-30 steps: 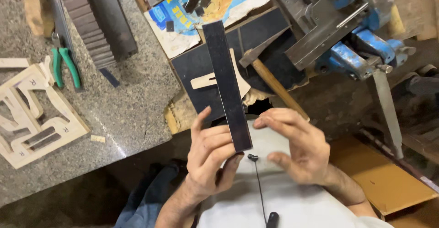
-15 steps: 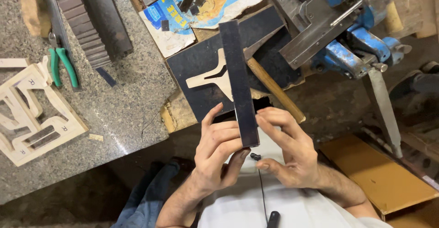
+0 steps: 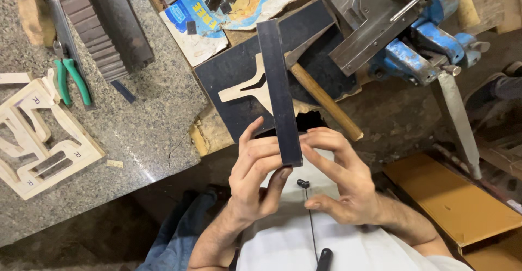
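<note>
Dark flat bar [image 3: 279, 91], long and narrow, is held upright in front of the person's chest, its lower end pinched between both hands and its upper end reaching over the workbench. Left hand [image 3: 255, 176] grasps the bar's lower left edge, fingers curled against it and thumb up along its side; right hand [image 3: 340, 178] closes on the lower right edge, fingertips [image 3: 306, 147] pressed to the bar and the remaining fingers bent. Behind the bar lies a black board [image 3: 239, 67] with a pale cut-out shape [image 3: 247, 89] on it, partly hidden by the bar itself. A hammer [image 3: 321, 97] with a wooden handle rests across the board just right of the bar, its head tucked close behind the bar's edge. A blue bench vise [image 3: 418, 48] stands farther right, with a grey metal file [image 3: 459, 121] slanting down beside it. Torn printed paper [image 3: 239, 4] lies at the top of the bench. Well off to the left, on the speckled stone counter [image 3: 147, 119], lie green-handled pliers [image 3: 73, 81], a ridged dark metal block [image 3: 98, 26] and pale wooden templates [image 3: 38, 140]. An orange cardboard box [image 3: 457, 206] sits low on the right.
</note>
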